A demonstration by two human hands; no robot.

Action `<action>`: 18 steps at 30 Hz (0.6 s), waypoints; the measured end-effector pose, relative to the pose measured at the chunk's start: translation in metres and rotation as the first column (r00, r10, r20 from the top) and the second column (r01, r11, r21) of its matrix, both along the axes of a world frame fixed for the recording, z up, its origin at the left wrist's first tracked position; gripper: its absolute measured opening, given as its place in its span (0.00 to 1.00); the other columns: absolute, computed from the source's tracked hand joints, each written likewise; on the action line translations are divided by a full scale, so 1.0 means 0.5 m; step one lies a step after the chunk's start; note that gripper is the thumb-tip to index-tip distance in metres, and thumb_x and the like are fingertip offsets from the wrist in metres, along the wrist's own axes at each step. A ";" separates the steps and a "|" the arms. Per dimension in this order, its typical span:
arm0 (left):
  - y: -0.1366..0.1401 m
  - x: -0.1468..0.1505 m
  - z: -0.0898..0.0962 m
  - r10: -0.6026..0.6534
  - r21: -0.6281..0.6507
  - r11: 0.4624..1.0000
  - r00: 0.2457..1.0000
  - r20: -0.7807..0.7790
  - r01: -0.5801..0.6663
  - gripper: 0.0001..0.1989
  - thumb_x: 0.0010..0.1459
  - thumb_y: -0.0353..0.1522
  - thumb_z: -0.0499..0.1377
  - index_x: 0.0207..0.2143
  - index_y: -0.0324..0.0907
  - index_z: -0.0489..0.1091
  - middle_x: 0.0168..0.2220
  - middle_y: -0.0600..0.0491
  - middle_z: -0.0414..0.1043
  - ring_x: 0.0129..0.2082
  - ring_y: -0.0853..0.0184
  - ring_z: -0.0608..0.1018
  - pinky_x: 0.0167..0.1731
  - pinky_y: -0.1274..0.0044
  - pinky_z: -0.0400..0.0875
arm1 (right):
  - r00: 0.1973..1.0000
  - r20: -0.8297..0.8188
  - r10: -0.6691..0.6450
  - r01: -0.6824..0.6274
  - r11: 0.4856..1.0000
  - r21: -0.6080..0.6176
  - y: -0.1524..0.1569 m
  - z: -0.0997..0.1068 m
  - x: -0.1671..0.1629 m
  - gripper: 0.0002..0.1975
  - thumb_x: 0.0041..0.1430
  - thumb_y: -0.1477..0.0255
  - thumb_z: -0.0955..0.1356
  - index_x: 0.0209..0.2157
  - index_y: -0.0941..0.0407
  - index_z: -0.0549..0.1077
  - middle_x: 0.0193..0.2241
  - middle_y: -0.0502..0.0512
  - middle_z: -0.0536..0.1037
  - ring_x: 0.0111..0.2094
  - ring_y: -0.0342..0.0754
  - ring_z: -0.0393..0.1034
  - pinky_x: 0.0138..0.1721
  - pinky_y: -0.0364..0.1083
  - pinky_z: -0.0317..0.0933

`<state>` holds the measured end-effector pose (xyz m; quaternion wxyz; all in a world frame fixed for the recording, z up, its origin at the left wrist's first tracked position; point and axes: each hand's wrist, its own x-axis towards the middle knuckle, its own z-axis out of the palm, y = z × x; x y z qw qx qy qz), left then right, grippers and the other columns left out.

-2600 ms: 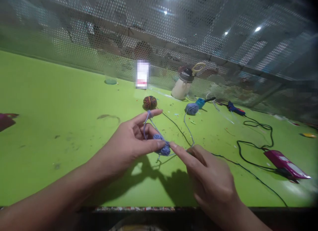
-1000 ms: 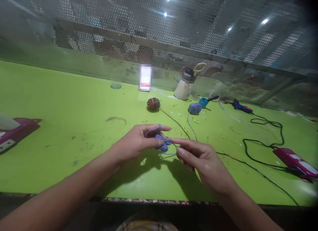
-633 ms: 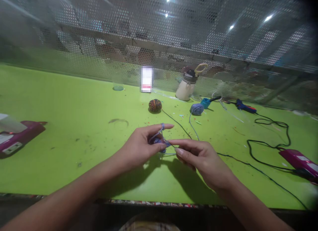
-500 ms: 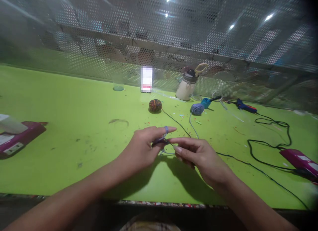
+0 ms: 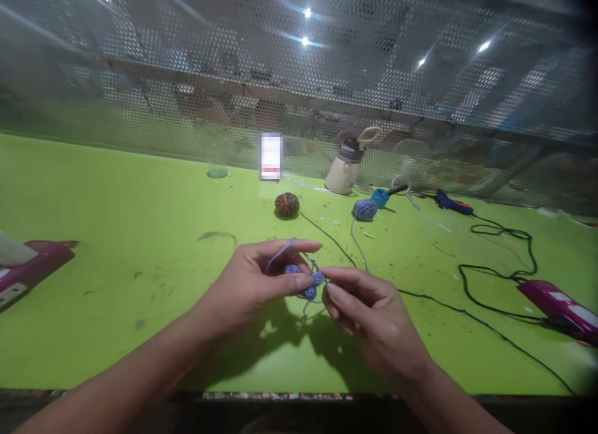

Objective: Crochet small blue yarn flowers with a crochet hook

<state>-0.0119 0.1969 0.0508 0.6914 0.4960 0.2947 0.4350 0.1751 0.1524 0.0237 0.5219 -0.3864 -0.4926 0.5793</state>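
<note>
My left hand (image 5: 255, 272) pinches a small blue crocheted piece (image 5: 308, 291) between thumb and fingers. Blue yarn loops around its outstretched index finger. Close against the piece's right edge, my right hand (image 5: 369, 306) has thumb and index finger pressed together; whatever thin thing they grip is mostly hidden. A short blue tail hangs below the work. Beyond the hands lies a ball of blue yarn (image 5: 365, 210), its strand trailing toward my right hand. Left of that sits a dark multicoloured yarn ball (image 5: 286, 205), with a dark strand running the same way.
Along the back of the green table (image 5: 154, 216) stand a lit phone (image 5: 271, 157), a white bottle (image 5: 344, 172) and a small blue pot (image 5: 380, 198). A blue glue gun (image 5: 453, 202) with black cable lies right, near a magenta power strip (image 5: 558, 303). Another strip (image 5: 40, 266) is left.
The crocheted piece has turned in my left hand, so its blue stitches now face up under the thumb. My right hand stays close beside it. The view has shifted slightly.
</note>
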 end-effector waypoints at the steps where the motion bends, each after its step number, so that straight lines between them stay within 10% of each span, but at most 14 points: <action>1: 0.000 0.000 0.000 -0.027 -0.028 0.999 1.000 0.015 0.028 0.16 0.47 0.28 0.71 0.41 0.47 0.80 0.28 0.58 0.76 0.30 0.74 0.76 0.35 0.80 0.69 | 0.999 0.032 -0.003 0.002 1.000 0.017 -0.001 0.001 0.004 0.09 0.59 0.69 0.72 0.42 0.49 0.81 0.22 0.48 0.72 0.22 0.39 0.59 0.22 0.39 0.52; 9: -0.005 -0.002 0.010 -0.069 -0.122 0.990 0.996 0.059 0.076 0.15 0.47 0.27 0.72 0.39 0.46 0.80 0.27 0.59 0.77 0.29 0.76 0.76 0.34 0.83 0.68 | 0.957 0.258 -0.131 0.071 0.971 0.227 -0.007 0.007 0.012 0.09 0.61 0.72 0.70 0.42 0.48 0.81 0.22 0.49 0.74 0.22 0.40 0.62 0.21 0.40 0.55; 18: -0.004 0.000 0.012 -0.053 -0.111 0.992 0.998 0.039 0.057 0.15 0.46 0.27 0.72 0.39 0.45 0.80 0.27 0.58 0.76 0.28 0.74 0.75 0.33 0.81 0.70 | 0.737 0.559 -0.380 -0.007 0.823 0.568 -0.010 0.049 0.034 0.11 0.60 0.77 0.68 0.40 0.52 0.80 0.28 0.52 0.81 0.24 0.44 0.71 0.24 0.43 0.64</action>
